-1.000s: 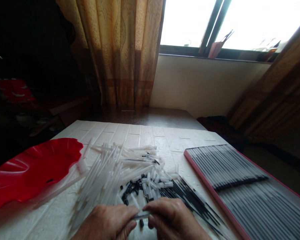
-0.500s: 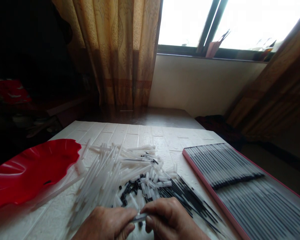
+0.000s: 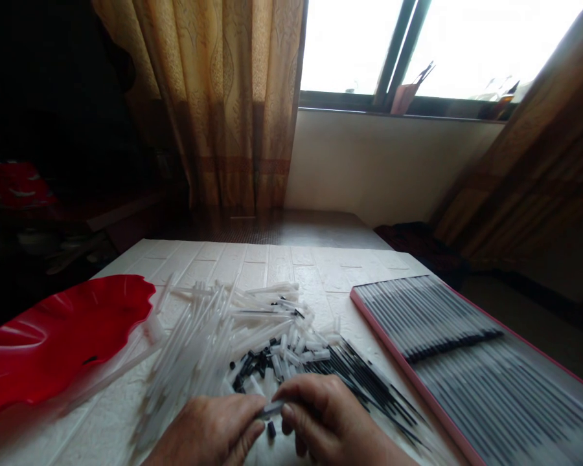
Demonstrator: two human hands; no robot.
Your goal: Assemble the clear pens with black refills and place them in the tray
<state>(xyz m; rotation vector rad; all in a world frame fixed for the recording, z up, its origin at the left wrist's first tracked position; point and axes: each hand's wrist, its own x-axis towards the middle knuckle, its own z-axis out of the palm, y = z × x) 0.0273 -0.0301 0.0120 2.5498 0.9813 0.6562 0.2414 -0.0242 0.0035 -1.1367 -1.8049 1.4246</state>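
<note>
At the near edge of the table, my left hand (image 3: 208, 424) and my right hand (image 3: 333, 411) meet, both closed on one greyish translucent pen (image 3: 273, 408). Only its short middle stretch shows between my fingertips; the rest is hidden by the hands. Just beyond them lie clear pen caps (image 3: 291, 353) and small black plugs (image 3: 245, 370) in a loose heap. One black plug (image 3: 271, 430) sits below the pen. Long clear pen barrels (image 3: 189, 346) are piled to the left, and thin dark refills (image 3: 369, 382) fan out to the right.
A pink-edged tray (image 3: 381, 333) with rows of pens stands at the right. To the left is a red scalloped dish (image 3: 78, 330) with a small dark piece in it. The white brick-patterned tabletop (image 3: 257, 252) ends before a dark surface (image 3: 320, 226), curtain (image 3: 228, 97) and window.
The view has shifted slightly. My hands stay together on the pen, my right fingers moving a little, and the black plug below it shows more clearly.
</note>
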